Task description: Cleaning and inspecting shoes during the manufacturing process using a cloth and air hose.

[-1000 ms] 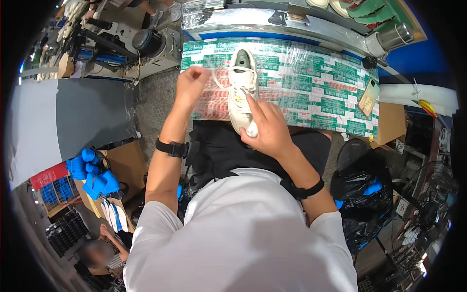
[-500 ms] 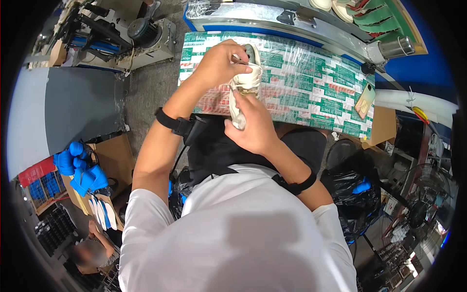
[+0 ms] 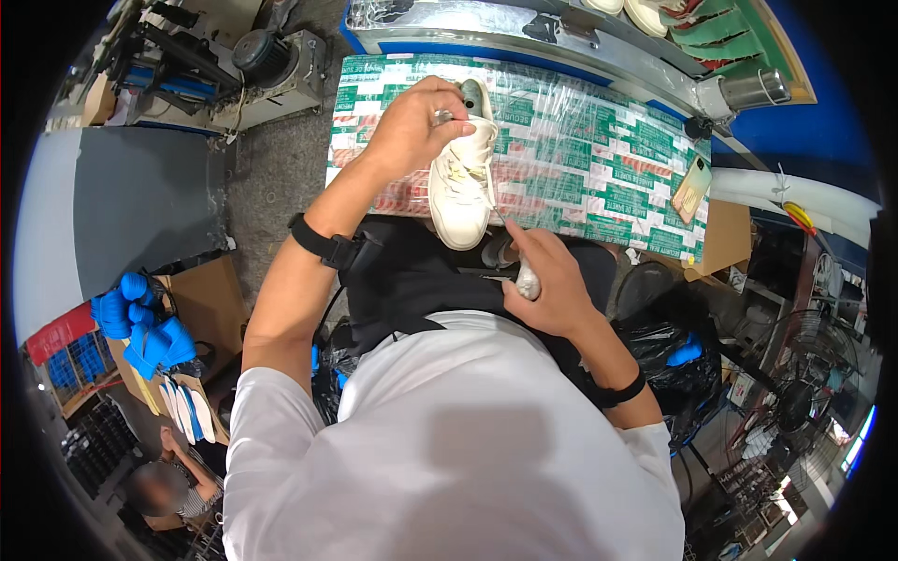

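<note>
A cream lace-up sneaker [image 3: 459,217] lies on the wrapped table top, its toe toward me and overhanging the near edge. At its collar my left hand [image 3: 418,129] is closed in a pinch at the top of the tongue. A small silvery bit shows between those fingers, too small to name. My right hand [image 3: 554,280] is off the shoe to the right, closed around the pale handle of a thin-shafted tool [image 3: 528,280], which looks like an awl or hook. Its thin tip points at the shoe's right side, where a lace [image 3: 490,194] hangs out.
A phone [image 3: 691,191] lies at the right end of the green-and-white taped table top [image 3: 580,150]. Along the far side runs a metal-topped ledge [image 3: 524,42]. A motor [image 3: 266,58] stands far left, a fan [image 3: 800,402] right. Someone sits at the lower left.
My right hand has drawn back toward me and right, from the shoe's side to beyond the table edge, with the tool. The toe is now uncovered. My left hand stays at the collar.
</note>
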Tool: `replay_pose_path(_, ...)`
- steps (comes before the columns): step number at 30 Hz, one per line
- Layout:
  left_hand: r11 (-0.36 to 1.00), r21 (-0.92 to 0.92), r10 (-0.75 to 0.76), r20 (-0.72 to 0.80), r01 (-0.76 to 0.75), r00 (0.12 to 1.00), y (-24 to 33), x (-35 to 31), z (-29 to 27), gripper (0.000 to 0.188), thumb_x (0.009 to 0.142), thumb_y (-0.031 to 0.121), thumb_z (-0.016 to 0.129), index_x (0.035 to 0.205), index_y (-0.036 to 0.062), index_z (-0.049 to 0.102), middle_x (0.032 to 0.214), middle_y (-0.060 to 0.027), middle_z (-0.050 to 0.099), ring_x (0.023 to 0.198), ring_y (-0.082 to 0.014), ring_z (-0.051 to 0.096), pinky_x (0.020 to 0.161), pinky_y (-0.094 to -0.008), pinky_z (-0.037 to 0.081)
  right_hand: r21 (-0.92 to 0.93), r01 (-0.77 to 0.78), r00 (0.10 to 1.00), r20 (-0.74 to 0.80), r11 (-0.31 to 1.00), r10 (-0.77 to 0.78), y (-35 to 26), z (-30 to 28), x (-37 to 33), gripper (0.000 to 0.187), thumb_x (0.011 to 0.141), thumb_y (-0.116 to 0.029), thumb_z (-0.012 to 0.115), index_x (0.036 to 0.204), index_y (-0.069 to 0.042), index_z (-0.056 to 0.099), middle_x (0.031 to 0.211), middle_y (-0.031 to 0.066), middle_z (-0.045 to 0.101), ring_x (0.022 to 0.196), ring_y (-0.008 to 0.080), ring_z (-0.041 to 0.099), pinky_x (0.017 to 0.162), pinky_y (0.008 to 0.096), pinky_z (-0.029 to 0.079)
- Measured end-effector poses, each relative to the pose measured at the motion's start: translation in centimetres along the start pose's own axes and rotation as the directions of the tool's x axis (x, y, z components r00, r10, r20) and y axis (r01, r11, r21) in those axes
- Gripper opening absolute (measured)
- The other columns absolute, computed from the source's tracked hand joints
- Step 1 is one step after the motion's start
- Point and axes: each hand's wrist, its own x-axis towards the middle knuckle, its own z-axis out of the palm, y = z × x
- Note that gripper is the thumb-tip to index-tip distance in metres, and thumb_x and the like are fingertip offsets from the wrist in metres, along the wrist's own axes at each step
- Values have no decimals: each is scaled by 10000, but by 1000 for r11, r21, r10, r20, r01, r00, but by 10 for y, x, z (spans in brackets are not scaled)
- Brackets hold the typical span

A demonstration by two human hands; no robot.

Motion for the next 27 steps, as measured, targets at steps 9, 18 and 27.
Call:
replay_pose_path(9, 996, -77, -34, 105, 42, 994, 6, 9, 9, 242, 941, 201, 930, 1019, 34, 773, 1391, -115, 705, 1330, -294, 670, 1121, -408, 535, -129, 104, 952, -274, 986, -136, 27, 17, 70, 788, 818, -203, 847, 1510, 75, 592, 1158, 208, 659, 1081, 410, 660, 979, 510, 541)
replay_pose_path(18, 995, -80, -52, 12, 53, 999, 9, 2, 17, 184, 967, 93, 883, 937, 26, 714, 1400, -143, 727, 1289, -278, 686, 1058, -391, 547, -288, 103, 985, -100, 952, -137, -4, 13, 10, 859, 798, -178, 849, 1564, 75, 554, 1182, 220, 653, 1101, 413, 645, 996, 501, 530)
replay_pose_path(27, 990, -125, -72, 12, 73, 997, 4, 0, 21, 206, 968, 94, 886, 944, 29, 692, 1451, -130, 707, 1322, -252, 664, 1074, -384, 539, -334, 78, 966, -207, 939, -154, 28, 23, 58, 810, 786, -193, 857, 1497, 84, 585, 1184, 210, 646, 1061, 402, 647, 947, 498, 536)
